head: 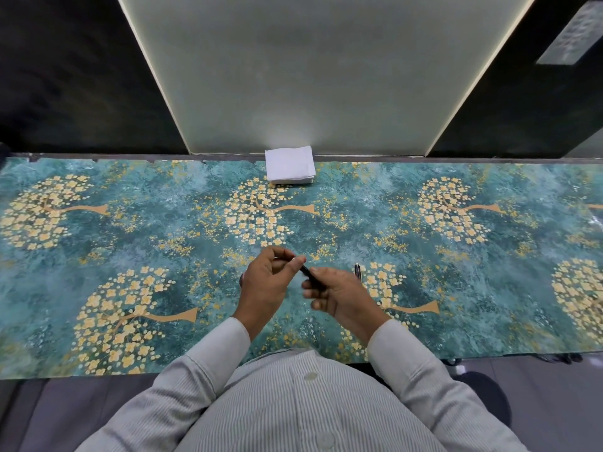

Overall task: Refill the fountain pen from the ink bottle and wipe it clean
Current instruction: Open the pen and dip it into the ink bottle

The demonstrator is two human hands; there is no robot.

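At the lower middle of the frame, both hands meet just above the desk (98,223), which is covered in a teal sheet printed with golden trees. The right hand (339,296) has its fingers closed around the black barrel of the pen (310,276), while the left hand (266,282) pinches the pen's upper end between thumb and fingertips. The pen cap (358,271) lies on the desk just right of the hands, and a stack of white tissues (289,165) sits at the desk's far edge, upper middle.

black pen (312,277) — tilted, gripped mid-air
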